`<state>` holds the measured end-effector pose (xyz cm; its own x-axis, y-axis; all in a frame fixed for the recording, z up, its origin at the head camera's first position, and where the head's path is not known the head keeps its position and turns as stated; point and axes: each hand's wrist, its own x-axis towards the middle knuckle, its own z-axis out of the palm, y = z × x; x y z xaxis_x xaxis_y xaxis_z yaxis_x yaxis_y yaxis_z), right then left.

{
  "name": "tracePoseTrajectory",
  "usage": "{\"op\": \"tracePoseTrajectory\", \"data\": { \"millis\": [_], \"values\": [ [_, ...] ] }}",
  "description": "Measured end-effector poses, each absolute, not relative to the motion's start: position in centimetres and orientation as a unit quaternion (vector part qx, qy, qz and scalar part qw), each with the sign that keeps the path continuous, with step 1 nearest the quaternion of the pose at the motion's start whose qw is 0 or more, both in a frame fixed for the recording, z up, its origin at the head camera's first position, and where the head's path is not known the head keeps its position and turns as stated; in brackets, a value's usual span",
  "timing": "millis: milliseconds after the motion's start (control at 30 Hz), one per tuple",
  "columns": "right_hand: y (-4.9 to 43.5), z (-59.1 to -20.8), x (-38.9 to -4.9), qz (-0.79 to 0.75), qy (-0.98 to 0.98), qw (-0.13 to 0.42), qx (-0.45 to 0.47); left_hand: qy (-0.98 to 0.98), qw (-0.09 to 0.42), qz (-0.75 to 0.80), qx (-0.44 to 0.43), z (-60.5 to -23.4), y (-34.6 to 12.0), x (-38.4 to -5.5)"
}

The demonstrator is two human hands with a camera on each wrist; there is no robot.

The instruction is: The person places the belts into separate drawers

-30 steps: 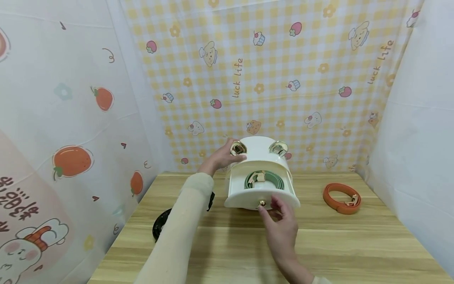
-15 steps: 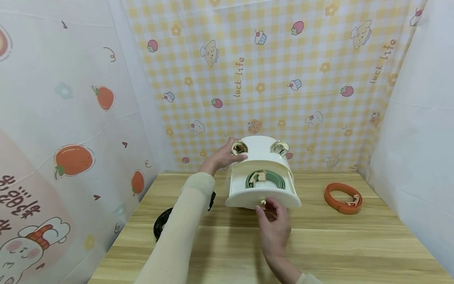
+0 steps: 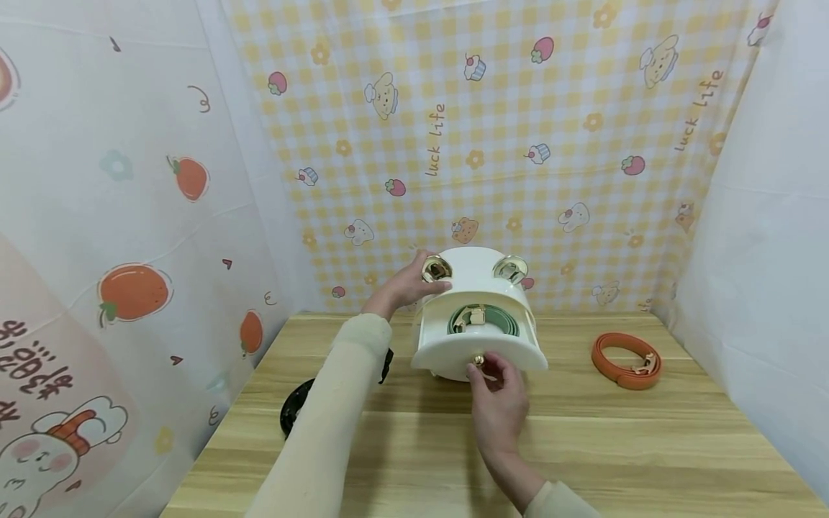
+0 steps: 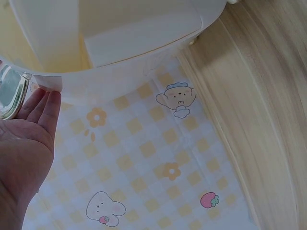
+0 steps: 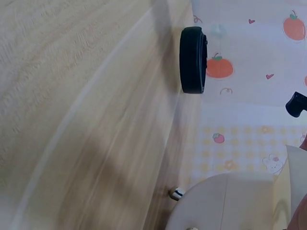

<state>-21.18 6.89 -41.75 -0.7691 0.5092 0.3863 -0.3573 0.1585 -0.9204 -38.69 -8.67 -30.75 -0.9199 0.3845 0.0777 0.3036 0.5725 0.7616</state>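
Observation:
A white rounded box (image 3: 473, 270) with two gold ear-shaped pieces stands on the table. Its drawer (image 3: 447, 352) is pulled partway out, and a coiled green belt (image 3: 501, 320) with a gold buckle lies inside. My left hand (image 3: 408, 284) rests against the box's left side, thumb across the top beside the gold ear; in the left wrist view its fingers (image 4: 49, 112) lie straight against the back. With thumb and index finger, my right hand (image 3: 499, 410) pinches the small gold knob (image 3: 478, 360) on the drawer front. Only a sliver of this hand shows in the right wrist view.
A coiled orange belt (image 3: 626, 361) lies on the table to the right. To the left, a coiled black belt (image 5: 192, 60) stands on its edge, half hidden by my left forearm in the head view. Patterned cloth (image 3: 473, 129) hangs behind and at the sides.
My right hand has shifted left from the knob's side and taken hold of it. The drawer has slid slightly inward, carrying the green belt back. My left hand stays in place.

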Motion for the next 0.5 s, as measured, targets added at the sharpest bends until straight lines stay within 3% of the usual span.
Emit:
{"op": "tracePoseTrajectory", "data": {
  "millis": [500],
  "values": [
    [6.9, -41.0, -23.5, 0.657, -0.684, 0.311, -0.064, 0.885, 0.05, 0.418, 0.199, -30.7, -8.7, -38.6]
  ]
}}
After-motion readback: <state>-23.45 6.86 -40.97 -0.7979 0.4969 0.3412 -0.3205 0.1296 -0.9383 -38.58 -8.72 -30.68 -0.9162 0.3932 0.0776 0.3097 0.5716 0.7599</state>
